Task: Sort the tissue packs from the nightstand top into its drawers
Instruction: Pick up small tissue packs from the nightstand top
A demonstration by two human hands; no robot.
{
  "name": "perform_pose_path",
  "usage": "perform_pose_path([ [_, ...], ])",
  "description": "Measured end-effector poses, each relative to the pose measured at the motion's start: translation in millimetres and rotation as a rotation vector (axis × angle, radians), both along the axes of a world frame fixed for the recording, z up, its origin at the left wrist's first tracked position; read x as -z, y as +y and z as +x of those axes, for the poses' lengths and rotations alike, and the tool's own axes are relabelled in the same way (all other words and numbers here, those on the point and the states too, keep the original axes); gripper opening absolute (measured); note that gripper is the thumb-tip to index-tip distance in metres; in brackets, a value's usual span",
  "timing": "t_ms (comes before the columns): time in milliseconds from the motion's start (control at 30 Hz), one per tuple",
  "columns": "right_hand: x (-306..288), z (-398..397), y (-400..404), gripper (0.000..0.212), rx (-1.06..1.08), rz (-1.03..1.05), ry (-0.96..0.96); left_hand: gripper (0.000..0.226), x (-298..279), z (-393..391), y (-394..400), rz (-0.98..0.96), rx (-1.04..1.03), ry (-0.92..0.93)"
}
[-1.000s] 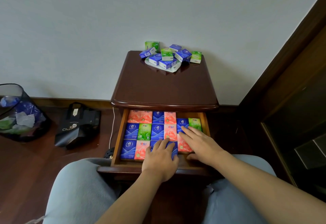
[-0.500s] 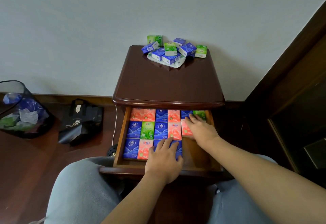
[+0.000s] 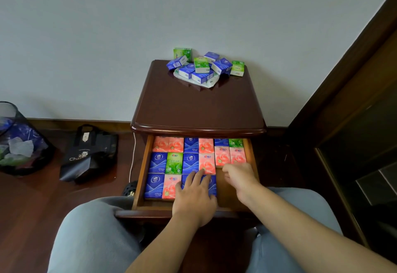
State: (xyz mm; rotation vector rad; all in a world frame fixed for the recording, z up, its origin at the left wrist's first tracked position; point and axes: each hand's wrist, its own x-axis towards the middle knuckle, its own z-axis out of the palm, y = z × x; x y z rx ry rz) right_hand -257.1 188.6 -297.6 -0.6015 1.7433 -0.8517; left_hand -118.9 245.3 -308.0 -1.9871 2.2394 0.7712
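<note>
**Right hand drawn back from the rear packs**

Since half a second ago the right hand (image 3: 240, 178) has pulled back from the far right packs toward the drawer's front, leaving two pink packs (image 3: 230, 156) uncovered; its fingers are loosely curled and hold nothing that shows; the left hand (image 3: 194, 197) lies as before, flat with fingers spread on a blue pack (image 3: 211, 184) in the front row

The nightstand (image 3: 197, 109) stands against the wall, its top drawer (image 3: 140, 178) pulled open above the person's knees; the drawer holds rows of blue, pink and green tissue packs laid flat, with bare wood at the front right; a loose heap of blue and green packs (image 3: 204, 66) sits at the back of the top; on the floor to the left are a mesh bin (image 3: 19, 141) and a black bag (image 3: 90, 154)
</note>
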Motion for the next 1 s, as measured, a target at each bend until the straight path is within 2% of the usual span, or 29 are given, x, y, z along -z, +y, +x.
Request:
perform_pose_path([
  [67, -3.5, -1.7, -0.9, 0.031, 0.193, 0.079, -0.409, 0.068, -0.6, 0.0, 0.3, 0.012, 0.008, -0.009],
  [100, -4.2, -2.6, -1.5, 0.032, 0.241, 0.085, -0.520, 0.069, -1.1, 0.0, 0.4, 0.018, 0.015, -0.012],
  [167, -3.4, -1.5, -3.6, 0.032, 0.278, 0.069, -0.623, 0.069, -1.4, 0.1, 0.3, 0.026, 0.030, -0.017],
  [300, 0.4, -0.8, -12.1, 0.041, 0.349, 0.021, -0.704, 0.066, -2.5, 0.8, -1.6, 0.052, 0.068, -0.026],
  [400, 1.0, -2.9, -21.1, 0.040, 0.314, 0.000, -0.683, 0.064, -2.7, 0.0, -2.3, 0.071, 0.078, -0.035],
  [533, 4.7, -5.9, -37.1, 0.021, 0.265, -0.023, -0.621, 0.064, -1.1, 0.0, -2.1, 0.068, 0.067, -0.032],
  [633, 4.3, -5.1, -48.3, 0.029, 0.268, -0.012, -0.573, 0.064, 0.6, -0.5, -2.8, 0.072, 0.061, -0.027],
  [833, -4.5, -8.1, -51.3, 0.026, 0.261, 0.038, -0.542, 0.065, 5.0, 0.4, -3.4, 0.057, 0.054, -0.011],
  [900, -11.7, -12.0, -48.4, 0.025, 0.213, 0.090, -0.471, 0.067, 2.9, 1.1, -1.0, 0.013, 0.033, 0.019],
  [933, -16.6, -14.8, -47.8, 0.032, 0.165, 0.135, -0.428, 0.067, 0.2, 1.9, -1.0, -0.043, 0.013, 0.037],
  [1000, -33.0, -20.4, -45.9, 0.042, -0.012, 0.256, -0.340, 0.059, -8.6, 5.8, -8.3, -0.222, -0.047, 0.064],
])
